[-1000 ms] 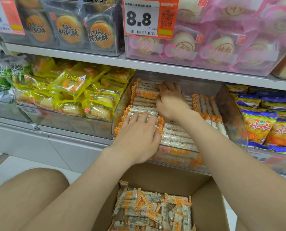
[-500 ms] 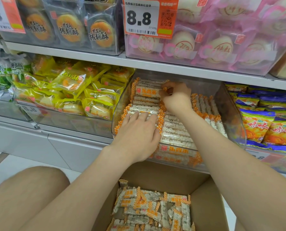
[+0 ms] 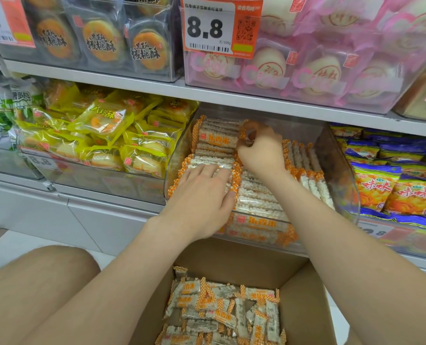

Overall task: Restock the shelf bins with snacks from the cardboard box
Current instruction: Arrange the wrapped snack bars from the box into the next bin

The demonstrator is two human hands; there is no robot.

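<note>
A clear plastic bin [image 3: 341, 170] on the lower shelf holds stacked rice-crisp bars in white and orange wrappers [image 3: 259, 197]. My left hand [image 3: 202, 195] lies flat, fingers straight, pressing on the front left stack. At the back of the bin, my right hand [image 3: 260, 151] has its fingers curled and pinches the orange end of a bar [image 3: 218, 138] in the rear stack. Below, an open cardboard box [image 3: 304, 295] holds several loose bars of the same kind [image 3: 222, 312].
Yellow pastry packs [image 3: 112, 135] fill the bin to the left; blue and orange snack bags [image 3: 391, 180] fill the one to the right. The upper shelf [image 3: 232, 95] overhangs close above the bin. My bare knee [image 3: 40, 282] is at lower left.
My right hand has moved back and up from the middle of the bin to the rear stack and curled onto a bar's end. My left hand has stayed on the front stack.
</note>
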